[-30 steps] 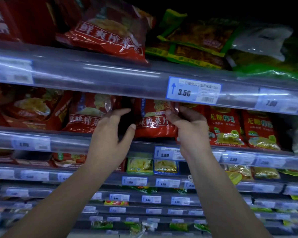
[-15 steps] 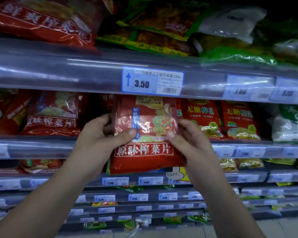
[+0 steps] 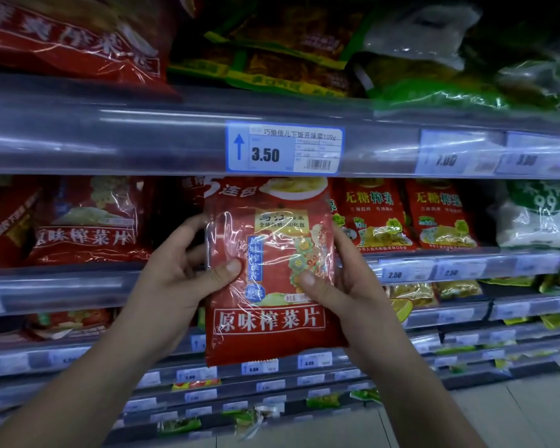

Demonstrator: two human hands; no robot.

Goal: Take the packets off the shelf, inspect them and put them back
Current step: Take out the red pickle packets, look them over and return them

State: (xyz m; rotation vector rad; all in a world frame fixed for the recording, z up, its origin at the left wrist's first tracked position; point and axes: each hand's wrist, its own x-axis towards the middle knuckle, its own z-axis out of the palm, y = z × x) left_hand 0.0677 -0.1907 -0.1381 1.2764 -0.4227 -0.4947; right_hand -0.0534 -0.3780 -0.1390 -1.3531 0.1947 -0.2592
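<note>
Packet [image 3: 272, 321] upright between my left hand [image 3: 180, 281] and right hand [image 3: 348, 287], centre frame.
Each hand pinches one side, thumb on the front; long axis vertical, its shelf [image 3: 62, 284] gap straight behind.

Both bare forearms slant up from the lower corners and converge toward the middle. The left grip [image 3: 175, 279] clasps the left edge of a red glossy plastic packet [image 3: 269, 321], thumb pressed flat on its front, fingers curled behind. The right grip [image 3: 349, 286] mirrors it on the opposite edge, thumb on the front, near the left grip's thumb but not touching it.
</note>
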